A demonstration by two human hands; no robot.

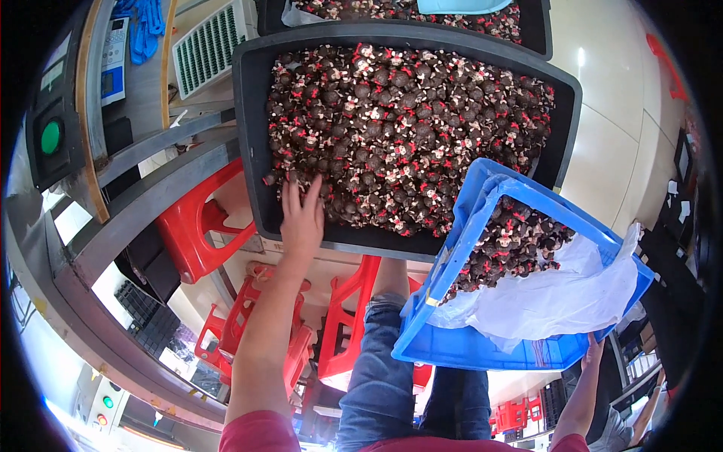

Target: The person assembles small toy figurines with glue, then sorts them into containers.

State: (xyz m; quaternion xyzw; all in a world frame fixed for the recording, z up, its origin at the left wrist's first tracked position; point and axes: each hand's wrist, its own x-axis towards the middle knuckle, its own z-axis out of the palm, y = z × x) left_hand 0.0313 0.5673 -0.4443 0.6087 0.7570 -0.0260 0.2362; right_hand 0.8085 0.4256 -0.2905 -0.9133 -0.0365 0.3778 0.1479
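A large black tub (245,120) before me is heaped with small dark brown, cream and red figure-like pieces (407,135); their exact kind is too small to tell. My left hand (303,220) reaches over its near left corner, fingers spread, the tips at the edge of the heap. At the right, my right hand (593,354) grips the near edge of a blue plastic crate (429,339). The crate is tilted, with its far left corner over the tub. Inside it, more of the same pieces (512,245) lie beside a crumpled white plastic sheet (557,305).
A second black tub (538,30) with similar pieces and a light blue tray (463,6) stands beyond. Red plastic stools (188,233) sit below the metal frame (143,162) on the left. A white tray (211,53) of green rows and a machine's green button (52,136) are farther left.
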